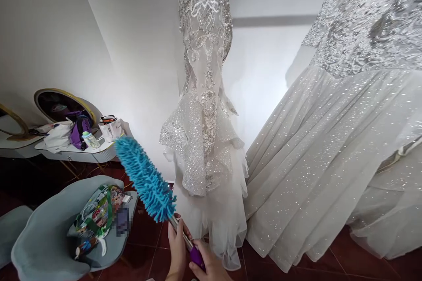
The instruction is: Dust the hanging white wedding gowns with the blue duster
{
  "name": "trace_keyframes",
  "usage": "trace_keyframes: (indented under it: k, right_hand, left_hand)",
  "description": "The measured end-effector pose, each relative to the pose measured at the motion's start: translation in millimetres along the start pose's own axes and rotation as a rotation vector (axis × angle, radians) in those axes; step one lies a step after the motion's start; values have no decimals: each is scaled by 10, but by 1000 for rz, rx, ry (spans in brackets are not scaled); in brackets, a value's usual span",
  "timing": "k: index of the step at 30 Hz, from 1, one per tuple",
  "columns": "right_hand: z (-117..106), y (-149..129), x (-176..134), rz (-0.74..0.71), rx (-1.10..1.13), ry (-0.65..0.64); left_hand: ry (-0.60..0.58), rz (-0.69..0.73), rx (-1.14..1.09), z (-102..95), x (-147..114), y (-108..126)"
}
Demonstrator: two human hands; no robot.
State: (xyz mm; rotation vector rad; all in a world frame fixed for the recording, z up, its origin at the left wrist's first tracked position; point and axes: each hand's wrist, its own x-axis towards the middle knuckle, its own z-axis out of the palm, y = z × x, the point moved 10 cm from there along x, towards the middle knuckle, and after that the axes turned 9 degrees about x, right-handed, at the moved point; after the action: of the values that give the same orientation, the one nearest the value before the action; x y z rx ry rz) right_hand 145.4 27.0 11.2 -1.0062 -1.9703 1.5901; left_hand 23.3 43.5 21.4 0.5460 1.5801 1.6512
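A duster (145, 178) runs on a long slant from low centre up toward the left, its fluffy turquoise head pointing at the desk (79, 154) by the wall. The head is made of soft, nubby chenille fingers; below it a short metal shaft meets a purple handle. It is held low in the middle of the view, above the dark red floor tiles (145, 232) and just left of a hanging dress (206, 140).

The left hand (177, 248) has its grip wrapped round the metal shaft just under the head. The right hand (208, 264) has its grip clenched on the purple handle below. Both wrists are cut off by the bottom edge.

The dress is stiff with silver beading and sequinned lace, with a flared peplum over soft tulle ruffles; its top runs out of view. To the right, a second gown (329, 153) spreads in glittering tulle pleats, cropped at the top and right side.

A pale blue-grey chair (42, 237) at lower left holds a heap of colourful packets and ribbon, partly blurred. The desk carries cloths, a small bottle and a gold-rimmed oval mirror (62, 104); its items are hard to make out.
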Motion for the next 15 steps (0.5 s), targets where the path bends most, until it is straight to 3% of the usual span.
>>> trace_keyframes:
  k: [4, 8, 11, 15]
  right_hand:
    - [-137, -400, 97, -100, -113, 18]
    - [-261, -482, 91, -244, -32, 134]
    - [-335, -249, -5, -307, 74, 307]
    - [-625, 361, -292, -162, 297, 743]
  left_hand:
    - [-3, 199, 71, 82, -150, 708]
    - [-85, 286, 153, 295, -260, 1041]
    - [-148, 300, 247, 537, -315, 1098]
    - [-372, 340, 394, 1155, -464, 1098]
